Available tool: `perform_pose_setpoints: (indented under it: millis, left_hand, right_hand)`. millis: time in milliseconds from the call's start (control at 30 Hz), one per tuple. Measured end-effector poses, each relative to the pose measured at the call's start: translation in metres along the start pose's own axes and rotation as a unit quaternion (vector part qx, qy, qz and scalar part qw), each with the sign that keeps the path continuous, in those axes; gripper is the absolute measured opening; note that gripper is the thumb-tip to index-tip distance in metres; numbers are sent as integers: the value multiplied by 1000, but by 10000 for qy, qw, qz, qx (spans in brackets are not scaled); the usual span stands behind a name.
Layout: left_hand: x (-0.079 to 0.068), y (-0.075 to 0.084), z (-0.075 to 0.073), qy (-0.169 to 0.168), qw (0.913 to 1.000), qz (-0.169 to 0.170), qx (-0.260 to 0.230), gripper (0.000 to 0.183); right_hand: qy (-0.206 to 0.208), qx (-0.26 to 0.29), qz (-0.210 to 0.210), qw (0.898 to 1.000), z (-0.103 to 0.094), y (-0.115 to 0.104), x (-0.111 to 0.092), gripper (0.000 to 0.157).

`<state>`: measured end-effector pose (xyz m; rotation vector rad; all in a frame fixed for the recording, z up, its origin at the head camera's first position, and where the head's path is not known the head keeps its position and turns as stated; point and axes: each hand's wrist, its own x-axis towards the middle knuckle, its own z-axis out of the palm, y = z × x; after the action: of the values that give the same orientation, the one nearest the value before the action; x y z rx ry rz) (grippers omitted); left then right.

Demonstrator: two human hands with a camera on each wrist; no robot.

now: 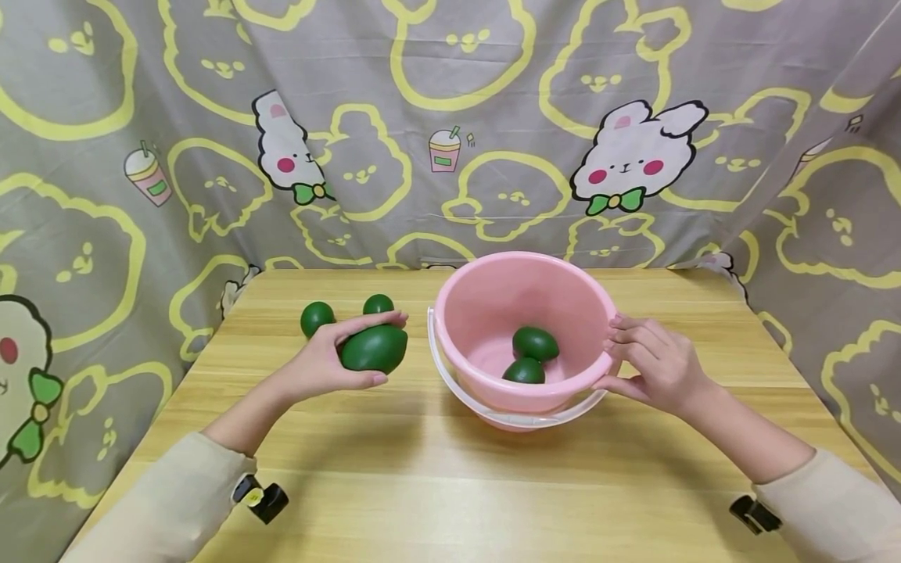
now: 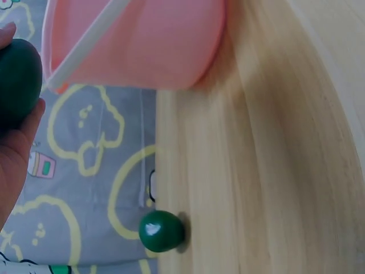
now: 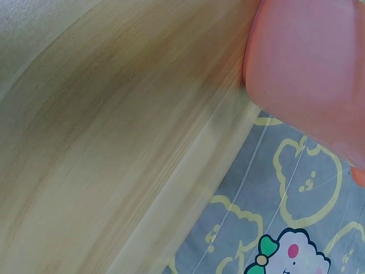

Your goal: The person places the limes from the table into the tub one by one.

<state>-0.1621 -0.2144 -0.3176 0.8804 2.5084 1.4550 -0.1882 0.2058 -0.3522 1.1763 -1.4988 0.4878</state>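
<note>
My left hand (image 1: 318, 361) holds a smooth dark green avocado (image 1: 375, 349) above the table, fingers over its top and thumb underneath. To its right stands a pink bucket (image 1: 486, 293), tilted toward me, with its white handle (image 1: 486, 413) hanging down in front. The bucket's right rim is gripped by my right hand (image 1: 658, 363), thumb outside. Inside, two green avocados (image 1: 536, 342) lie at the bottom. In the left wrist view the held avocado (image 2: 18, 83) is at the left edge; the right wrist view shows only the bucket's outside (image 3: 308, 63), not the hand.
Two more avocados lie on the wooden table (image 1: 450, 500) behind my left hand, one at the left (image 1: 317, 318) and one farther right (image 1: 378, 303), partly covered by the fingers. A grey patterned curtain (image 1: 394, 70) surrounds the table's back and sides.
</note>
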Motion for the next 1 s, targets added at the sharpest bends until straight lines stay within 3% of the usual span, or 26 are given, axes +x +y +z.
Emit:
perform_pose_setpoints:
  millis: [367,733,1000]
  left_hand:
    - [13,16,1,-269,9986,456,51,68]
    - [29,34,0,-180,9988,438,148,67]
    - [41,47,2,-294,9990,339,32,68]
  right_hand:
    - [49,23,1,10000,1,1,1,56]
    - [-3,6,52,10000,-1,1,-1,56]
    - [-32,-3,57,10000,-1,2,0,57]
